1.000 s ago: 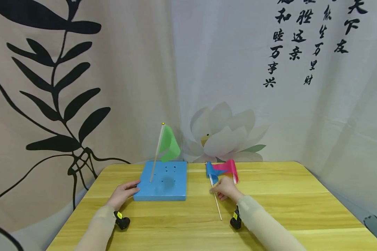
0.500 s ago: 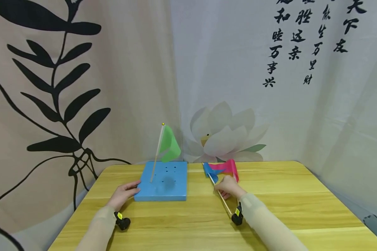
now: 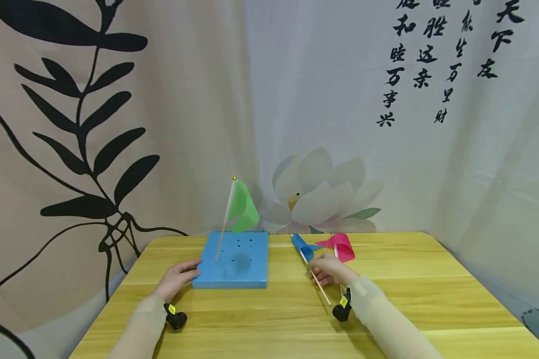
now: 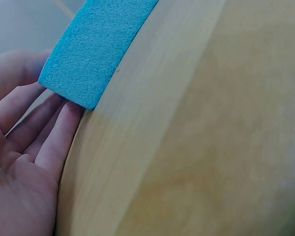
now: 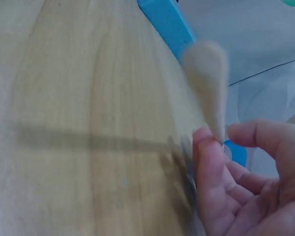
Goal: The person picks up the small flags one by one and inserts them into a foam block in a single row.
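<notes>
My left hand [image 3: 176, 279] rests at the left edge of a blue foam board [image 3: 251, 276] with several small holes. In the left wrist view its fairly straight fingers touch the board's corner [image 4: 91, 73]. A green flag [image 3: 244, 207] on a stick stands in the board, leaning slightly right. To the right, my right hand [image 3: 334, 269] pinches the stick [image 3: 323, 291] of a blue flag [image 3: 303, 247] between thumb and fingers. The right wrist view shows the lower stick end [image 5: 206, 73], blurred, pointing at the camera. Just behind that hand lies a pink flag [image 3: 343, 247], its stick partly hidden.
All this is on a wooden table [image 3: 269, 324]. Behind its far edge hangs a pale curtain [image 3: 197, 124] with printed leaves, a lotus and characters. A black wrist camera [image 3: 176, 318] sits on the left wrist and a second camera [image 3: 342, 310] on the right.
My right hand has shifted a little right with the blue flag, whose lower stick end swung right. The pink flag now sits slightly farther right, apart from it. My left hand stays put.
</notes>
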Tool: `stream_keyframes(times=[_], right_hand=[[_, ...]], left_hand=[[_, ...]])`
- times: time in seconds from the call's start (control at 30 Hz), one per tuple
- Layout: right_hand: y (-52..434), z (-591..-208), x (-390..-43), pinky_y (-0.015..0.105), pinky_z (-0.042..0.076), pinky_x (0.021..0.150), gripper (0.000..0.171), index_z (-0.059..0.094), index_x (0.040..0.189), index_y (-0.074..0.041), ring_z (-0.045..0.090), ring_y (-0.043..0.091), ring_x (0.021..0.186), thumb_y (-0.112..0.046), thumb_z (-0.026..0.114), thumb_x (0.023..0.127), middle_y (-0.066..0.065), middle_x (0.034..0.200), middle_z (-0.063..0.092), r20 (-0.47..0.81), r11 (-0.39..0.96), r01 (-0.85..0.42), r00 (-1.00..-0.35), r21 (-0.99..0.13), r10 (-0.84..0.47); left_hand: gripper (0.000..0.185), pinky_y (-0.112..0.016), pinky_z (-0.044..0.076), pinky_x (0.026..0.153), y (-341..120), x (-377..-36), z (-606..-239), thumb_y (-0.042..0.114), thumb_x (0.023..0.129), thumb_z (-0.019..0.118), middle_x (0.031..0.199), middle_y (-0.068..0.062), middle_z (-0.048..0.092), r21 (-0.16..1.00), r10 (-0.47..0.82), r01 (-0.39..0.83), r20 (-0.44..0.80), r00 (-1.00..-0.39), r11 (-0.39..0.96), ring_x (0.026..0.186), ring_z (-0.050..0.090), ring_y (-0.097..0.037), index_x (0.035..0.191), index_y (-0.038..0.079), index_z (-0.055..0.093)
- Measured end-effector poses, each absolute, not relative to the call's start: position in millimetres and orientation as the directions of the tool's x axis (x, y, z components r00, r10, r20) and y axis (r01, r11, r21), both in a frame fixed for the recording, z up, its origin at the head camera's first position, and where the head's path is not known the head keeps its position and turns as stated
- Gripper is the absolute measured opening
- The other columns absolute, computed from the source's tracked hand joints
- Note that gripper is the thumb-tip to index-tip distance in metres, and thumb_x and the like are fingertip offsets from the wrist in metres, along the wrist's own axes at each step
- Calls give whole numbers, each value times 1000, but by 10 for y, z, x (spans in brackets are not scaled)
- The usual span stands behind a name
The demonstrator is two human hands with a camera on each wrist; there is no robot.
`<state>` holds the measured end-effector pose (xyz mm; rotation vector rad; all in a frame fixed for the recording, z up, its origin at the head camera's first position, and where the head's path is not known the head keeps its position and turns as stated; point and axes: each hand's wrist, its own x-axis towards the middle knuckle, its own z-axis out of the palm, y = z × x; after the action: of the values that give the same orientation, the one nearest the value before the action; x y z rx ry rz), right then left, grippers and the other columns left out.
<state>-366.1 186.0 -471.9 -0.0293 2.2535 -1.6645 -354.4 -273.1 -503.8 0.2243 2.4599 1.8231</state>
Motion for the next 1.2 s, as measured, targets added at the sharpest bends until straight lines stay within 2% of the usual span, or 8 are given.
stream_keyframes(times=[0.27, 0.5, 0.77, 0.83, 1.0, 1.2], right_hand=[[1854, -4698, -3665, 24, 54, 50, 25, 60, 106, 13, 64, 16, 59, -9, 55, 96, 10, 74, 67, -245, 226, 189, -936, -956, -253], [1795, -4635, -3639, 28, 58, 56, 38, 51, 126, 10, 68, 24, 70, -11, 57, 96, 19, 95, 66, -182, 131, 156, -959, -979, -217], [1745, -4496, -3645, 38, 60, 66, 32, 56, 122, 1, 65, 43, 89, -16, 61, 96, 20, 99, 64, -23, 8, 21, -956, -1000, -291], [1733, -4444, -3642, 39, 60, 68, 32, 56, 123, 0, 65, 41, 89, -16, 62, 96, 19, 99, 64, 23, -12, -20, -955, -1000, -295], [1703, -4324, -3628, 41, 60, 72, 25, 60, 118, -4, 65, 26, 83, -16, 61, 97, 18, 101, 65, 118, -91, -97, -956, -991, -270], [1649, -4270, -3626, 40, 59, 75, 21, 60, 117, -6, 65, 25, 86, -16, 57, 99, 12, 97, 64, 169, -202, -117, -950, -972, -261]], left_hand=[[55, -47, 40, 106, -2741, -3537, -5016, 22, 96, 63, 149, -22, 38, 956, 173, 90, 42, -984, 279, 132, 41, -38, 144, 1, 45], [53, -47, 40, 107, -2710, -3513, -4999, 19, 97, 61, 148, -22, 38, 953, 165, 75, 27, -986, 292, 132, 41, -38, 144, 2, 45], [53, -47, 40, 107, -2712, -3522, -5015, 19, 97, 62, 148, -22, 38, 955, 165, 72, 24, -986, 287, 132, 41, -38, 144, 1, 46], [53, -48, 39, 107, -2718, -3530, -5019, 19, 97, 62, 149, -22, 38, 956, 166, 70, 23, -986, 284, 132, 41, -38, 144, 1, 46], [54, -49, 38, 108, -2741, -3545, -5021, 20, 96, 62, 149, -22, 37, 958, 174, 77, 30, -984, 275, 133, 40, -38, 145, 2, 45], [54, -48, 39, 107, -2747, -3547, -5030, 20, 97, 62, 149, -22, 37, 956, 177, 88, 38, -983, 279, 133, 40, -39, 145, 2, 45]])
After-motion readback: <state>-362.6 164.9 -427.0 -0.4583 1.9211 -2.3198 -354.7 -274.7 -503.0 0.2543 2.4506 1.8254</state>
